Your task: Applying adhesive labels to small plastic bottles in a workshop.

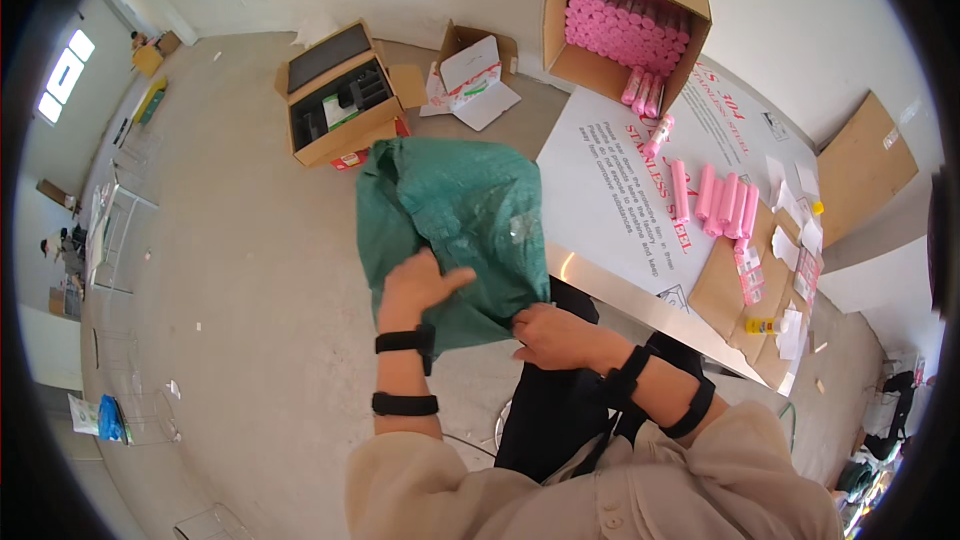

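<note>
I hold a large green plastic bag (460, 210) up in front of me, above the floor. My left hand (415, 285) presses flat against the bag's lower left side, fingers spread. My right hand (550, 335) pinches the bag's lower right edge. Both wrists wear black bands. To the right stands a white-covered table (610, 190) with several pink rolls (720, 195) lying on it. A cardboard box (625, 15) tipped on its side at the table's far end is packed with more pink rolls.
An open cardboard box (345, 95) with dark items and a smaller open box (475, 75) with white packaging sit on the concrete floor beyond the bag. Cardboard sheets (730, 285), paper labels and a small yellow bottle (760, 325) lie on the table's right part. Wire racks (115, 230) stand far left.
</note>
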Available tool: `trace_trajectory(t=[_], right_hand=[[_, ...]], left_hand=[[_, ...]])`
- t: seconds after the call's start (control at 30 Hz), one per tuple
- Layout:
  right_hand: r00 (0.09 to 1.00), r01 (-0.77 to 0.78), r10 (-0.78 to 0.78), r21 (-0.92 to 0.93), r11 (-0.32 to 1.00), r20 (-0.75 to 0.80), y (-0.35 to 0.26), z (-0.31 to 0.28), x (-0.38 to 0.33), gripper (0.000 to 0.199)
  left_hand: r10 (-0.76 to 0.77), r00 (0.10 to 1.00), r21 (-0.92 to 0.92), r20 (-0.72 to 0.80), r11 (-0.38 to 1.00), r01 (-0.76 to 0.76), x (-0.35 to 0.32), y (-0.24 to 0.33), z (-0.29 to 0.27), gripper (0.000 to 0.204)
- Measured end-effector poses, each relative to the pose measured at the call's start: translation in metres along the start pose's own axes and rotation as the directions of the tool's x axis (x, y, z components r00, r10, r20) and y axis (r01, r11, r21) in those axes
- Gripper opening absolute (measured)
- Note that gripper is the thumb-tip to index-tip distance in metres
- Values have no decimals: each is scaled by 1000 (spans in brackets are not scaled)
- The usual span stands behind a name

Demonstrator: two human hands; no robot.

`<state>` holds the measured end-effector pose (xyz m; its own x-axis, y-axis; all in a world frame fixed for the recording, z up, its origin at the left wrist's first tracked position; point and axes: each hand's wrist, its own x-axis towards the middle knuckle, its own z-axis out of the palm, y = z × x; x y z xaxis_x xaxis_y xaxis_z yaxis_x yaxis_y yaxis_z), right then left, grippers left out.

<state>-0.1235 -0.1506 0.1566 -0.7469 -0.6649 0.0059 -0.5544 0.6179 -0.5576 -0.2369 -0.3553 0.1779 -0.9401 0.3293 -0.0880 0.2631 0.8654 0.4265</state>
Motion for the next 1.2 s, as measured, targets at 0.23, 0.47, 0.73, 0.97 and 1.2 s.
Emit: trace_trajectory(t=[0.23, 0.47, 0.73, 0.97, 1.2], right_hand=[[944, 13, 107, 358, 934, -313, -12, -15, 51, 12], [944, -319, 223, -506, 801, -242, 14, 2, 74, 46], [931, -225, 164, -161, 961, -325, 36, -57, 46, 28], [994, 34, -1, 290, 956, -112, 26, -70, 36, 21], [939, -122, 147, -97, 988, 312, 45, -54, 6, 20]], left_hand=[[155, 912, -15, 381, 987, -161, -94, 30, 61, 55], [-207, 950, 184, 234, 969, 165, -142, 14, 24, 58], [-289, 936, 104, 200, 956, 273, -128, -32, -5, 54], [148, 898, -316, -414, 902, -295, -66, 33, 11, 29], [1, 833, 15, 553, 1000, -11, -104, 17, 8, 54]])
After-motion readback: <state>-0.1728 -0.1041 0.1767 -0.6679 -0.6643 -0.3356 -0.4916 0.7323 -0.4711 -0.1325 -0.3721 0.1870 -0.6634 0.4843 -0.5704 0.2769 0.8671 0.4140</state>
